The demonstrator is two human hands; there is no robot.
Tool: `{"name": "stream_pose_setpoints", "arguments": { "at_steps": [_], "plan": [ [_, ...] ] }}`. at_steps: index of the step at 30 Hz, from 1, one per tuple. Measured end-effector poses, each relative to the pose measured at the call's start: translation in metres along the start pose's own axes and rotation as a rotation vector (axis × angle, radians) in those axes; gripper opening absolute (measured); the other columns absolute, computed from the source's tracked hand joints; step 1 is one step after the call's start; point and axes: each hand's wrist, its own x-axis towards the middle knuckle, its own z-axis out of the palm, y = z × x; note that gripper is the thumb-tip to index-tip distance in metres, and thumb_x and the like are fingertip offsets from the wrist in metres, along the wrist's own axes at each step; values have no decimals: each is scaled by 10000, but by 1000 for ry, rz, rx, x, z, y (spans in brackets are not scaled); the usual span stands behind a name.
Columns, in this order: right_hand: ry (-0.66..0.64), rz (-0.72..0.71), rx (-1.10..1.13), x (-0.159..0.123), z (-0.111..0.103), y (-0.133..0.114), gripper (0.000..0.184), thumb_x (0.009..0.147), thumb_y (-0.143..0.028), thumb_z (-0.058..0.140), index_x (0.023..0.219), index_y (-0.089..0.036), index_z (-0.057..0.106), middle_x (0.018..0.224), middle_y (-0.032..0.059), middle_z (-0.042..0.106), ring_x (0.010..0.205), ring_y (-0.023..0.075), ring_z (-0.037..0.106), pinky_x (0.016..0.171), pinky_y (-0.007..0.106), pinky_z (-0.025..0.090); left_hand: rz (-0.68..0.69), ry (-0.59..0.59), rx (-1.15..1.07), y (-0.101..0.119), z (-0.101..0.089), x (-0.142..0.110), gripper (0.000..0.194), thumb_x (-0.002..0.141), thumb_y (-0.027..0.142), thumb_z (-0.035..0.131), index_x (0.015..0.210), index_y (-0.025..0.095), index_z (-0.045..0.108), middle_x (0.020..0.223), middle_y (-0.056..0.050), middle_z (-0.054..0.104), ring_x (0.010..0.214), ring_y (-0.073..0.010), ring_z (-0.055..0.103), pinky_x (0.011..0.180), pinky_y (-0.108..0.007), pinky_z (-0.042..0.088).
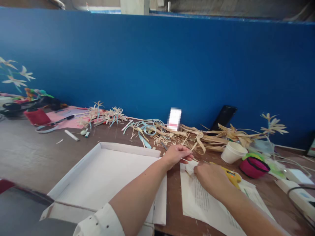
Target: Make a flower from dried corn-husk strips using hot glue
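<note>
My left hand [179, 154] is closed in a pinch above the table, between the white box lid and the printed papers. A thin pale strip of dried husk [194, 147] shows at its fingertips. My right hand [209, 175] is curled shut low over the printed papers [197, 200], close to my left hand. Its fingertips are hidden, and a small tan sliver [189, 171] shows beside them. Just beyond the right hand lies a yellow glue gun [232, 177], partly covered by it. Loose dried husk strips [200, 137] are heaped in front of both hands.
A shallow white cardboard box [118, 177] sits at the left. Husk flowers [110, 115] and pale blue ribbon [149, 127] lie along the blue partition [147, 65]. On the right are a white paper cup [233, 152], a magenta pouch [254, 167] and a power strip [292, 196].
</note>
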Motion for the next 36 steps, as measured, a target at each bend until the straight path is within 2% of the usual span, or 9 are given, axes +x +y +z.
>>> {"name": "stream_pose_setpoints", "arguments": {
  "at_steps": [4, 7, 11, 14, 16, 18, 24, 30, 36],
  "plan": [
    [41, -3, 50, 2, 9, 3, 230, 793, -111, 428, 760, -139, 654, 764, 137, 653, 733, 226, 618, 623, 286, 367, 1, -2, -25, -1, -2, 1, 351, 610, 402, 732, 767, 113, 610, 783, -80, 666, 655, -121, 614, 574, -229, 486],
    [97, 57, 215, 5, 12, 18, 203, 794, -185, 451, 725, -192, 642, 795, 76, 658, 698, 205, 599, 597, 287, 353, 20, 1, -50, -1, -2, 1, 359, 606, 410, 732, 761, 110, 609, 779, -81, 660, 645, -117, 608, 564, -223, 483],
    [235, 252, 854, 15, 4, 42, 132, 745, -337, 574, 743, -233, 656, 698, 5, 630, 605, 144, 535, 560, 257, 360, 95, 25, -121, 1, 0, 0, 375, 602, 419, 732, 763, 105, 606, 789, -80, 653, 620, -103, 594, 545, -206, 475],
    [301, 432, 1426, 29, -1, 47, 238, 672, -401, 661, 793, -196, 670, 518, -24, 501, 460, 90, 392, 414, 211, 268, 129, 89, -175, 5, 1, 0, 385, 602, 424, 729, 764, 100, 600, 772, -76, 649, 578, -91, 576, 520, -201, 466],
    [313, 472, 1716, 39, 1, 43, 277, 611, -369, 723, 796, -170, 671, 518, -31, 467, 459, 74, 359, 372, 183, 209, 166, 124, -203, 7, 1, 0, 381, 612, 425, 720, 763, 97, 599, 761, -74, 647, 572, -86, 563, 510, -197, 460],
    [311, 469, 1868, 47, 5, 37, 276, 569, -321, 761, 770, -156, 668, 591, -13, 512, 502, 70, 394, 364, 157, 225, 217, 158, -218, 8, -1, 1, 365, 627, 419, 708, 765, 99, 601, 765, -72, 646, 582, -84, 554, 509, -193, 457],
    [300, 462, 2113, 58, 6, 22, 249, 549, -244, 761, 737, -139, 636, 716, 19, 587, 508, 53, 441, 332, 123, 245, 261, 204, -224, 3, -5, 6, 346, 637, 411, 696, 770, 103, 611, 763, -62, 641, 587, -84, 537, 502, -195, 451],
    [480, 525, 2170, 78, -1, 12, 299, 510, -222, 765, 748, -136, 606, 586, -18, 540, 455, 48, 419, 328, 123, 270, 260, 265, -240, 0, -4, 9, 346, 631, 411, 698, 748, 102, 594, 716, -50, 630, 550, -79, 516, 479, -194, 432],
    [635, 579, 2218, 98, 18, -1, 492, 469, -255, 794, 910, -160, 599, 524, -60, 519, 419, 53, 410, 338, 136, 296, 261, 283, -250, -1, -5, 13, 367, 625, 414, 702, 764, 93, 592, 704, -51, 629, 537, -79, 515, 472, -196, 426]
  ]
}}
